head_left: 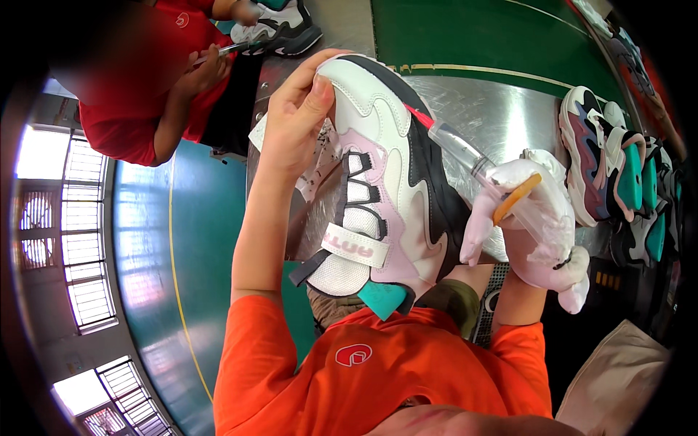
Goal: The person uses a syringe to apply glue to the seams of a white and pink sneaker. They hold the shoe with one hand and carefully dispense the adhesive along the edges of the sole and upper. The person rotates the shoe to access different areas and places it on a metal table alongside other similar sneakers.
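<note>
A white, pink and black sports shoe (396, 189) is held up in front of me, tilted, its toe pointing away and its teal heel tab toward me. My left hand (299, 120) is closed round the toe end, thumb on the upper. A white covering wraps my right hand (527, 207), which has an orange-yellow band around it. Its fingers are closed on a clear syringe-like applicator (459, 147). The applicator's pink-red tip touches, or comes very near, the line between the white upper and the black sole edge.
A metal table (491, 102) lies beneath the shoe, with a green belt surface (472, 33) beyond. Printed white paper (320, 171) sits by my left wrist. Several finished-looking shoes (592, 160) stand at the right. At upper left a co-worker handles another shoe (280, 33) with a thin tool.
</note>
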{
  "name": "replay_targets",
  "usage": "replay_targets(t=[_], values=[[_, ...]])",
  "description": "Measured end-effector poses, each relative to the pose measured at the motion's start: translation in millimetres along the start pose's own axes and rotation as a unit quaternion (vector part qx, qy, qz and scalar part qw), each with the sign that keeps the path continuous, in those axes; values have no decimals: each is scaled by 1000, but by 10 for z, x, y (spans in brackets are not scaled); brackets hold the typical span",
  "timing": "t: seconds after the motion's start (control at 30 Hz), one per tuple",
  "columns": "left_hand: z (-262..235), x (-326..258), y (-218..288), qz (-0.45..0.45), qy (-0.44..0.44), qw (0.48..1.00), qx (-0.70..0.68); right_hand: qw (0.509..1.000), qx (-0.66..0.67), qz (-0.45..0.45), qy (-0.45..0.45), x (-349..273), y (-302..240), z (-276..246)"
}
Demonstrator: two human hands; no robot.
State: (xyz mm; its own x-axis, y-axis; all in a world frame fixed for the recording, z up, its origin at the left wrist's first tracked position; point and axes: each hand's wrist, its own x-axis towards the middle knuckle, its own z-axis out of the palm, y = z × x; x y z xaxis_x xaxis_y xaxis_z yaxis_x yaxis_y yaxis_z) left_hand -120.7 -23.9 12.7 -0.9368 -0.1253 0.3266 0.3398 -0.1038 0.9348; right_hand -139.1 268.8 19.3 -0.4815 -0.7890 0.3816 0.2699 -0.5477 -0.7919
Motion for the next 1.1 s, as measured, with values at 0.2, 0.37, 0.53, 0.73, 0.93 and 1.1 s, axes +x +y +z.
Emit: replay_targets(t=[0.2,0.37,0.53,0.73,0.93,1.1], values=[[-20,4,-15,-6,7,1000,-2,997,16,-42,-59,-15,33,-67],[-33,15,-35,-13,13,1000,1,990,-119,-23,76,-61,52,50],[-27,-9,-33,-15,11,1000,-7,956,-196,-47,212,-381,263,-135],[-55,-44,-31,-23,8,1000,-15,981,-117,-79,136,-129,82,97],[-35,-6,-8,-29,-2,1000,-8,982,-38,-149,108,-269,4,-21],[-31,94,-9,9,-21,1000,-21,946,-155,-157,239,-527,148,253]])
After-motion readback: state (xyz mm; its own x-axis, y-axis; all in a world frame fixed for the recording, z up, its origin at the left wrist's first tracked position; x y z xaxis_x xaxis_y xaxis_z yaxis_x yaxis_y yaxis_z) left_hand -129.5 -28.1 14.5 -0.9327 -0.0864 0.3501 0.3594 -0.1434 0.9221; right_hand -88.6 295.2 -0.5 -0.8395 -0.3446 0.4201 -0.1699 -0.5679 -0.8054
